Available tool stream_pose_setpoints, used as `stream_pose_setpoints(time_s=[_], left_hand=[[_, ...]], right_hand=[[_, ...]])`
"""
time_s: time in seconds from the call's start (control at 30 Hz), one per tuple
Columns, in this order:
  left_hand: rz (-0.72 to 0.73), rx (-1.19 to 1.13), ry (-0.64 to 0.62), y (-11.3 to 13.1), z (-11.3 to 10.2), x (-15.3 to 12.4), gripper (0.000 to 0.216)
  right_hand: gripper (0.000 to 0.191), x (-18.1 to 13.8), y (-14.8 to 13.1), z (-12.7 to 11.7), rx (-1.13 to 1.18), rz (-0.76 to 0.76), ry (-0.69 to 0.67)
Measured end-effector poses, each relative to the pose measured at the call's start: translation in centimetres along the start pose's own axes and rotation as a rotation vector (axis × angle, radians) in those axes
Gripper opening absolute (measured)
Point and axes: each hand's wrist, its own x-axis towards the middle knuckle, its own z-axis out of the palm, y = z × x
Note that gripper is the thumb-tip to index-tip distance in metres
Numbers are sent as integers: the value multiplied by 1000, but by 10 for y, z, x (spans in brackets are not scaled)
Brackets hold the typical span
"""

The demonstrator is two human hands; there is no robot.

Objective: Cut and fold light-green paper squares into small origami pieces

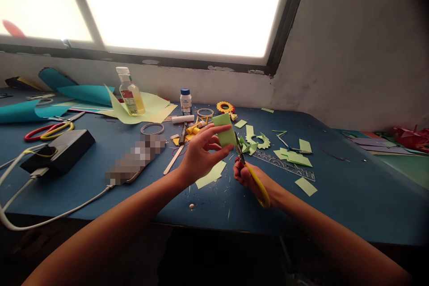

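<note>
My left hand (202, 154) is closed on a small piece of light green paper (224, 129), held up above the table between thumb and fingers. In my right hand (248, 178) are scissors (260, 187) with a yellow handle, their dark blades pointing up along the paper's right edge. Whether the blades bite into the paper cannot be made out. Just beyond lie a toothed green paper ring (263, 141) and folded green pieces. A green sheet (211, 175) rests on the table below my left hand.
A clear ruler (284, 165) and cut green slips (305, 186) lie to the right. Behind stand an oil bottle (134, 98) and a white bottle (185, 102) with a blue cap. On the left are a phone (137, 161) on a cable, a black power block (58, 152) and red-and-yellow-handled scissors (50, 131).
</note>
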Motion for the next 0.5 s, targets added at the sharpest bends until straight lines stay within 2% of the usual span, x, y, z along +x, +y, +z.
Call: stream_pose_setpoints(time_s=[0.5], left_hand=[[-49, -39, 14, -1, 1, 0, 42]], right_hand=[[55, 1, 12, 0, 27, -6, 18]])
